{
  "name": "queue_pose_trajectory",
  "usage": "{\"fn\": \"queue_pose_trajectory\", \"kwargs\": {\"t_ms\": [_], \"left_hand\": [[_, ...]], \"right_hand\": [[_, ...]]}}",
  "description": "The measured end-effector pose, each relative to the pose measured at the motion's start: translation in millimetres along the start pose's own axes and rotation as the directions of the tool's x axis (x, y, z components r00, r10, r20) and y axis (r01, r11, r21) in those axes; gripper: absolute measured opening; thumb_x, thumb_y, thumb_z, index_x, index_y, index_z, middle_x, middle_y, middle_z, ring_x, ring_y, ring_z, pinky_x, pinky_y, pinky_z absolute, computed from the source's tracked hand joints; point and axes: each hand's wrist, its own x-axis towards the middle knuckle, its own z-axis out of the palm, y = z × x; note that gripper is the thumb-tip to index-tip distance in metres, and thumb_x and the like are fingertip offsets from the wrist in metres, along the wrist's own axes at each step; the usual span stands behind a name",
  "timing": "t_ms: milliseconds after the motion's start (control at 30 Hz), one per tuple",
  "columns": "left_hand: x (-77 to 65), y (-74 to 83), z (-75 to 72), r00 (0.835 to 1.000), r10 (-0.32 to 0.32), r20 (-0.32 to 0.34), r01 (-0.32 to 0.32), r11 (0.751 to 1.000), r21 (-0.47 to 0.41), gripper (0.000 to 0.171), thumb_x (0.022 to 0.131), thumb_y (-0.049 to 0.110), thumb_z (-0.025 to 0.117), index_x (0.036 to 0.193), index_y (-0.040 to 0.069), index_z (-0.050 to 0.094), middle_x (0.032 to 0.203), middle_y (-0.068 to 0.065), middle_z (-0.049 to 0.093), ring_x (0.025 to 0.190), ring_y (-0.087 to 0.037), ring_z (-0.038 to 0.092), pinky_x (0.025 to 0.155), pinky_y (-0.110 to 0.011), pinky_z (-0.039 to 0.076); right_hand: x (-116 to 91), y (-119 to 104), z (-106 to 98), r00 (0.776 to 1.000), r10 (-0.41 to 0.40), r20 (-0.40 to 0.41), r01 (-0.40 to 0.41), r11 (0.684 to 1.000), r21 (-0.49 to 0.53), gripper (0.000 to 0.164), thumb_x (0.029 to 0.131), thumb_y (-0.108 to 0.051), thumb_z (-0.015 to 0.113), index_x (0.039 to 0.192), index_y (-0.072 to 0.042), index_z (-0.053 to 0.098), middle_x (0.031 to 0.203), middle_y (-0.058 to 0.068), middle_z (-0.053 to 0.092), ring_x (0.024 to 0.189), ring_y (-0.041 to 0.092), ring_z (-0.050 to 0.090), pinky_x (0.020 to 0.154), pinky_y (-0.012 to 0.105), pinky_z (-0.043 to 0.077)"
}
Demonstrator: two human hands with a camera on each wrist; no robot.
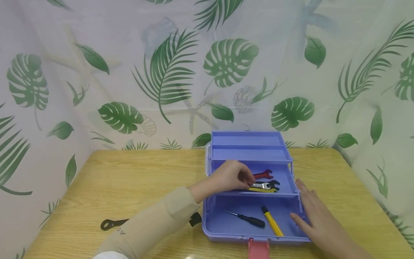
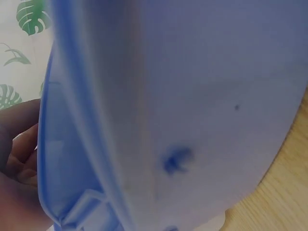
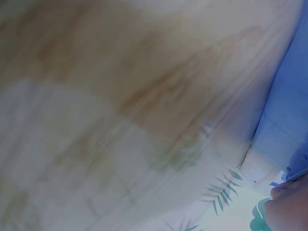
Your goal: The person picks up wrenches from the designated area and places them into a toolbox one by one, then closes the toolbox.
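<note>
A purple-blue toolbox [image 1: 258, 238] stands with its tiers unfolded. My left hand [image 1: 231, 176] reaches into its middle tray, thumb and fingertips pinching the near end of a silver wrench [image 1: 266, 185]. Around that wrench lie a red wrench [image 1: 264, 174], a black wrench [image 1: 275, 184] and a yellow wrench [image 1: 263, 190], partly covered by the hand. My right hand [image 1: 318, 216] rests along the toolbox's right side, fingers extended, thumb near the rim. In the bottom compartment are a black-handled screwdriver [image 1: 250, 219] and a yellow tool with a black tip [image 1: 273, 222].
On the wooden table [image 1: 148, 180], a black ring-ended tool [image 1: 111, 223] and a black tool end [image 1: 195, 219] show on either side of my left sleeve. A red latch [image 1: 258, 249] hangs at the toolbox's front. A leaf-patterned curtain [image 1: 181, 140] stands behind.
</note>
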Motion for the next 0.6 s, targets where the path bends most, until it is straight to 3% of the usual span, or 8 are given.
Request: {"fn": "queue_pose_trajectory", "kwargs": {"t_ms": [333, 600], "left_hand": [[-0.7, -0.3, 2.7, 1.0, 0.0, -0.007, 0.0, 1.0, 0.029, 0.013, 0.092, 0.002, 0.082, 0.105, 0.005, 0.082, 0.101, -0.008, 0.082, 0.08, 0.0, 0.069, 0.073, -0.01, 0.055], [-2.5, -4.5, -7.7, 0.998, -0.013, -0.054, 0.017, 0.998, 0.068, 0.011, 0.1, 0.015, 0.076, 0.105, 0.01, 0.084, 0.102, -0.003, 0.083, 0.084, -0.001, 0.064, 0.077, -0.013, 0.05]], "right_hand": [[-1.6, 2.9, 3.0, 0.997, -0.059, -0.058, 0.058, 0.998, -0.025, 0.09, 0.104, -0.033, 0.065, 0.171, -0.005, 0.011, 0.174, 0.025, 0.024, 0.164, 0.04, 0.021, 0.122, 0.008, -0.016], [-0.9, 0.8, 1.2, 1.0, -0.019, -0.013, 0.019, 1.0, -0.016, 0.092, 0.106, -0.038, 0.062, 0.171, -0.007, 0.006, 0.176, 0.025, 0.02, 0.16, 0.048, 0.024, 0.121, 0.01, -0.019]]}}
